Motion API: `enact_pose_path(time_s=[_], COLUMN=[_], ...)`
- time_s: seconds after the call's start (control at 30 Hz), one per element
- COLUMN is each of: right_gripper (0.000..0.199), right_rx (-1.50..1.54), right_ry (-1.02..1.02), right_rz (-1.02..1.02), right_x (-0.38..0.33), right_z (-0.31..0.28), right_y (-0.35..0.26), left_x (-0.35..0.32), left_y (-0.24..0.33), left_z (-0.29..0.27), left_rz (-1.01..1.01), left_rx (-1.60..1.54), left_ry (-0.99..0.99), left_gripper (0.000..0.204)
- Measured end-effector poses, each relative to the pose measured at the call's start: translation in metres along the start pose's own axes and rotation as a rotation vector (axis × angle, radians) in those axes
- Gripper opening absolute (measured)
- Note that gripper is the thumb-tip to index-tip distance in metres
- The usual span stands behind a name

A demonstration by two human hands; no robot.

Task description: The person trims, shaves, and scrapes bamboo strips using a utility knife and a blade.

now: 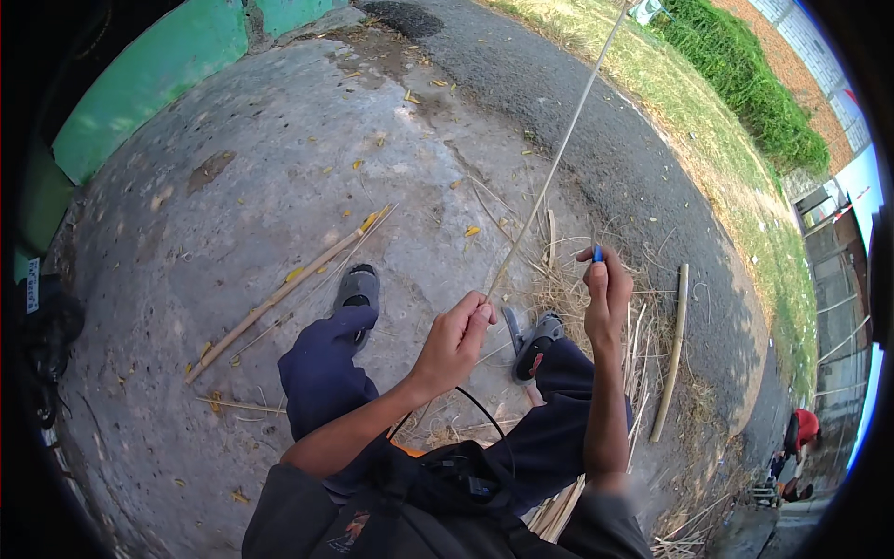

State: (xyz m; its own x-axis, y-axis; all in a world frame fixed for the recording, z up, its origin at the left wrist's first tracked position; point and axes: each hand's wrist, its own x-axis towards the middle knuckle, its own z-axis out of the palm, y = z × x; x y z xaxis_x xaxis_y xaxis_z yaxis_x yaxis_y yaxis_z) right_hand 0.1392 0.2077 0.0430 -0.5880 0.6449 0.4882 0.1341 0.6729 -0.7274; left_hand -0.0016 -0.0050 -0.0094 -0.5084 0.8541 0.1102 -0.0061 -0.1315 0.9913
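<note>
Ground of rough grey concrete (251,168) spreads out beneath the person, scattered with yellow leaves. On it, to the left, lies a long, tan, round wooden-looking pole (289,289), slanting towards the left foot, with thinner strips close beside it. A shorter, straw-coloured stick (670,363) lies to the right, past the right forearm. Between that stick and the right foot, curly straw-coloured shavings (563,284) are heaped, and a loose bundle of pale, narrow slats (641,340) is partly hidden by the right forearm and leg. A grey, flat, blade-like piece (511,328) is just beside the right one of the grey-and-black shoes (537,349).

In front of the body, the left hand (456,343) is closed around a long, thin, pale strip (551,177), which rises at a slant to the upper right, across the view of the dark paved road (503,74). The right hand (610,291), well apart from it, has its fingers curled and pinching a small blue object (597,253), mostly covered by the grip; its kind cannot be told.

Beyond are a green painted wall (158,84) at upper left, a dark bag-like bundle (54,321) at the left edge, and, far off at lower right, a stooping person in red (805,427).
</note>
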Motion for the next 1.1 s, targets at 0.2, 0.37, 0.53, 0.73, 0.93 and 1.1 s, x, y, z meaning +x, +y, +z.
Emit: enact_pose_path(time_s=[0.2,0.37,0.53,0.73,0.93,1.1], right_gripper=[0.026,0.024,0.023,0.023,0.022,0.025], right_rx=[-0.177,-0.203,-0.244,-0.249,-0.274,-0.363], right_ry=[-0.380,-0.298,-0.283,-0.245,-0.168,0.089], right_rz=[-0.204,-0.176,-0.177,-0.161,-0.175,-0.013], right_x=[-0.030,-0.030,-0.027,-0.027,-0.024,0.009], right_z=[0.041,0.044,0.044,0.049,0.054,0.027], right_y=[-0.026,-0.024,-0.023,-0.028,-0.028,0.000], left_x=[0.002,-0.001,-0.002,0.000,0.003,-0.010], left_y=[-0.002,0.001,0.008,0.015,0.004,0.002], left_z=[0.010,0.013,0.011,0.013,0.015,0.020], left_rz=[-0.075,-0.007,0.099,0.188,0.313,0.217], left_rx=[-0.217,-0.151,0.032,0.299,0.384,0.461], left_ry=[-0.054,-0.040,0.038,0.140,0.225,0.122], left_gripper=[0.024,0.023,0.020,0.016,0.009,0.007])
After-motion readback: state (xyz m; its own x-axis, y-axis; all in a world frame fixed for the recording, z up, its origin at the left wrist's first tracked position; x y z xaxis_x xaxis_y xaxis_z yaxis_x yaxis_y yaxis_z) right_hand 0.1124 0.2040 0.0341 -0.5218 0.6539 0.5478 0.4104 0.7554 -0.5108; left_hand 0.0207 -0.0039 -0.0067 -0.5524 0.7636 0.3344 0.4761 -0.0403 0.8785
